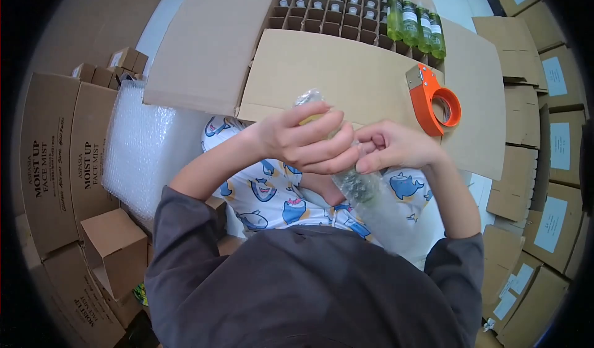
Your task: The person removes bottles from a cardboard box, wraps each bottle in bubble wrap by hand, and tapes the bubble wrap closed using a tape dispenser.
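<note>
Over my lap, my left hand and right hand are both closed round a bottle in bubble wrap, L hand nearer its top end, R hand w/ thumb and fingers pinching the wrap about midway. The wrapped bottle slants from upper L to lower R, its loose lower end hanging by my shirt. Bit of green shows thru the plastic. Just ahead of my hands is the big open carton, one flap folded toward me; its dividers make a grid, w/ white-topped bottles in the far rows and empty slots in the nearer ones. Four green bottles w/ labels lie side by side across the grid's R end. The orange tape dispenser is on the cardboard, R of my hands, roll toward me. To my L: a stack of bubble wrap, a small open box & tall boxes marked "MOIST UP FACE MIST". More brown boxes w/ pale labels, stacked on my R.
</note>
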`<state>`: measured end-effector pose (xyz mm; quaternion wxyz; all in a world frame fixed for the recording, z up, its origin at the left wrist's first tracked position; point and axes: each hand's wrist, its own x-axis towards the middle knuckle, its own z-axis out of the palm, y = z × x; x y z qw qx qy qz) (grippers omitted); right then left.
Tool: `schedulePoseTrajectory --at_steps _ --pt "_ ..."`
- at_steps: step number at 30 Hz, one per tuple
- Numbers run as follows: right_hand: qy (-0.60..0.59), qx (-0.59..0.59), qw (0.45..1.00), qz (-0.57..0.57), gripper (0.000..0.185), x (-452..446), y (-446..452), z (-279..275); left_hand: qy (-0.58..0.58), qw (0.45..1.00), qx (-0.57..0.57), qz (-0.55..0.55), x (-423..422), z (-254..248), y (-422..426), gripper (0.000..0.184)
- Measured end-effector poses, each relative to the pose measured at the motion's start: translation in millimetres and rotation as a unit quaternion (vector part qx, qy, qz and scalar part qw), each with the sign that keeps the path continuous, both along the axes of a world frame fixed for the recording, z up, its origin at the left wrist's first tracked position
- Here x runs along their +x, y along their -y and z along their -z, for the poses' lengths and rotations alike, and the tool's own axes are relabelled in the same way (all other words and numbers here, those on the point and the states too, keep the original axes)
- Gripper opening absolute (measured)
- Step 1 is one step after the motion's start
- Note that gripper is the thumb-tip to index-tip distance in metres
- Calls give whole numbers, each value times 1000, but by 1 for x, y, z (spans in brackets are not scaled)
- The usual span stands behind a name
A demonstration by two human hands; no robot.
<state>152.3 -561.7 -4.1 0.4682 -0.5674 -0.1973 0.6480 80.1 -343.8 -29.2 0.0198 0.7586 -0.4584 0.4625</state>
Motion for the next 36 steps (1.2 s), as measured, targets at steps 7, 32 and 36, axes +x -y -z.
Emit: schedulePoseTrajectory --at_steps 7,32,36 --pt "4 89 978 188 38 -34 6 10 83 988 -114 -57 8 38 4 56" --pt "692 -84 605 386 40 -2 18 19 -690 109 -662 273 -24 56 54 70" --pt "671 -429 522 304 40 36 25 31 -673 143 -684 240 -21 54 64 66"
